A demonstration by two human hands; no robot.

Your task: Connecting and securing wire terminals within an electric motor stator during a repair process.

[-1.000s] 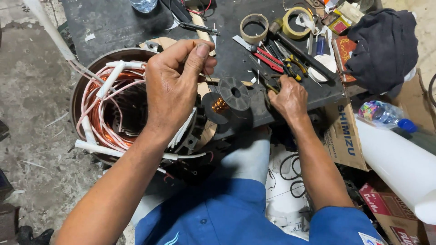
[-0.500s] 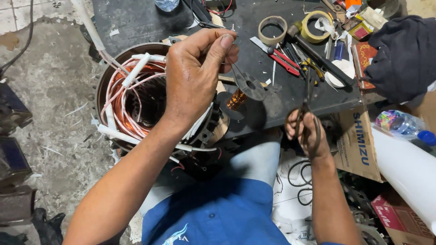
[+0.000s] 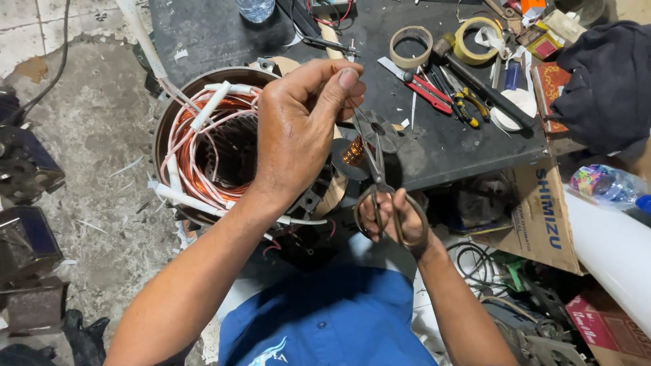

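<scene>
Scissors (image 3: 377, 159) now stand upright in the right hand (image 3: 393, 220), fingers through the loops, blades pointing up at a thin wire (image 3: 347, 102) pinched between thumb and forefinger of the left hand (image 3: 298, 132). A second ago the right hand lay on the dark bench (image 3: 224, 34) by the copper spool (image 3: 354, 150); half a second ago it had drawn back with the scissors low. Since then the blades have risen until their tips sit just beside the pinched wire, and I judge a cut is being lined up. The left hand has kept its closed pinch above the stator (image 3: 203, 146), whose copper windings and white sleeves lie beneath. Tape rolls (image 3: 411, 46) and pliers (image 3: 468, 108) lie on the bench
</scene>
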